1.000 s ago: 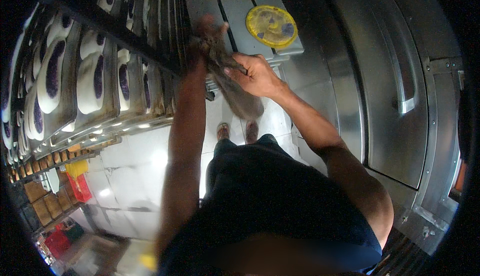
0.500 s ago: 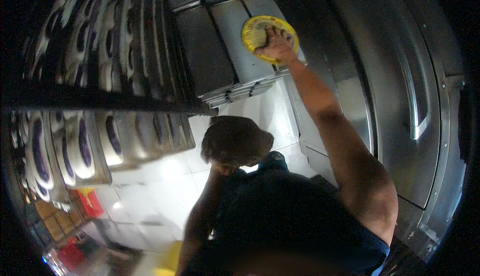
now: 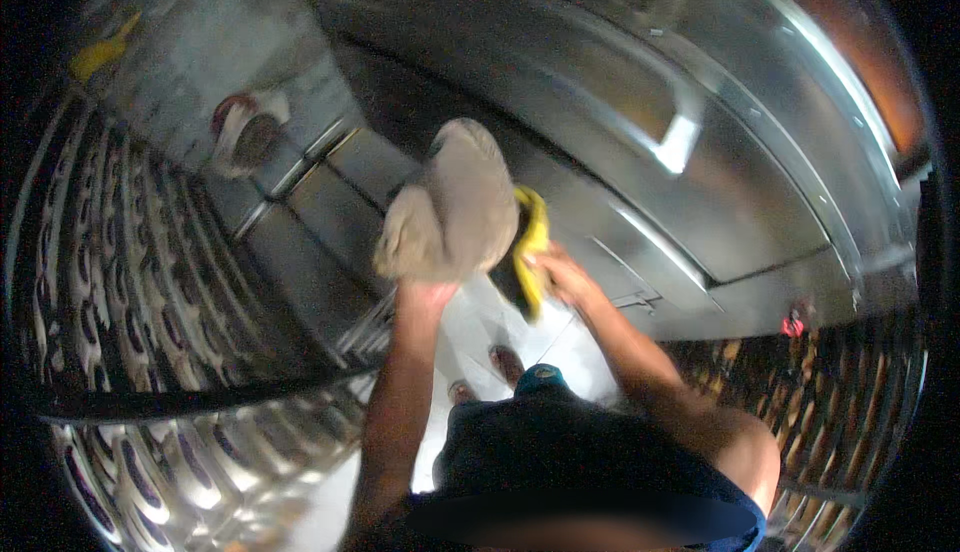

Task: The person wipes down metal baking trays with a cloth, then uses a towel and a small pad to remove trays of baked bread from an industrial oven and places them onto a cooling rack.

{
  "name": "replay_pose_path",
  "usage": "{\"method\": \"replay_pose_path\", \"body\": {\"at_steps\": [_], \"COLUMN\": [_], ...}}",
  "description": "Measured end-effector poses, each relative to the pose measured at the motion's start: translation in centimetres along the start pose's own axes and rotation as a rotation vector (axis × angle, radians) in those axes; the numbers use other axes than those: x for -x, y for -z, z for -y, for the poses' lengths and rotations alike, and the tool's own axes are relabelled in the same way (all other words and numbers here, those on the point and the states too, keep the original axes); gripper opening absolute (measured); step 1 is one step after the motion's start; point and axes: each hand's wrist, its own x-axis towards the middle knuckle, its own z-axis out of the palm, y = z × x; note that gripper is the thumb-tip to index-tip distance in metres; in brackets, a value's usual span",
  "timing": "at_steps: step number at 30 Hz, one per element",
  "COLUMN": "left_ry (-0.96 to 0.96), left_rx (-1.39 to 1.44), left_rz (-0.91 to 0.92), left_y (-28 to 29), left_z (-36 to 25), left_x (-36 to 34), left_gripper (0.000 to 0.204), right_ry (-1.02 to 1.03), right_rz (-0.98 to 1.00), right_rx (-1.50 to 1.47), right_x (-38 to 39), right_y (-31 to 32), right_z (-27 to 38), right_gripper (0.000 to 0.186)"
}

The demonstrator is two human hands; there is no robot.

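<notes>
A broad steel cabinet (image 3: 590, 82), its long handle (image 3: 680, 142) catching the light, spans the upper right of a narrow work space, opposite a tall rack (image 3: 130, 282) of long, pale pieces with dark purple middles. A second rack (image 3: 810, 412) stands at lower right (its load is too blurred to name). White floor (image 3: 570, 357) shines below, and flat, dark metal sheets (image 3: 310, 262) lie beyond the hands.

Between the racks stands a person in dark clothing (image 3: 500, 452), both arms stretched forward. At center, a thick beige mitt (image 3: 475, 177) covers the person's raised left hand (image 3: 445, 237); the cloth hides the fingers, and whether they are together or apart cannot be told. Just right of the mitt, a yellow-rimmed disc (image 3: 537, 217) tilts nearly edge-on, held off the floor by the right hand (image 3: 563, 274), its fingers clamped on the rim. Shoes (image 3: 507, 363) show underneath.
</notes>
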Motion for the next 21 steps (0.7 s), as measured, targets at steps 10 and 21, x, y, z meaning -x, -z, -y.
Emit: {"method": "replay_pose_path", "body": {"at_steps": [10, 21], "left_ry": [-0.096, 0.039], "left_rx": [0.027, -0.228], "left_rz": [0.507, 0.055], "left_y": [-14.3, 3.0], "left_z": [11.8, 13.6], "left_x": [-19.4, -5.1], "left_gripper": [0.046, 0.048], "right_ry": [0.297, 0.808], "right_rz": [-0.783, -0.932], "right_rx": [-0.834, -0.62], "right_x": [30.6, 40.9], "right_y": [3.7, -7.2], "right_z": [-10.1, -11.4], "right_gripper": [0.051, 0.051]}}
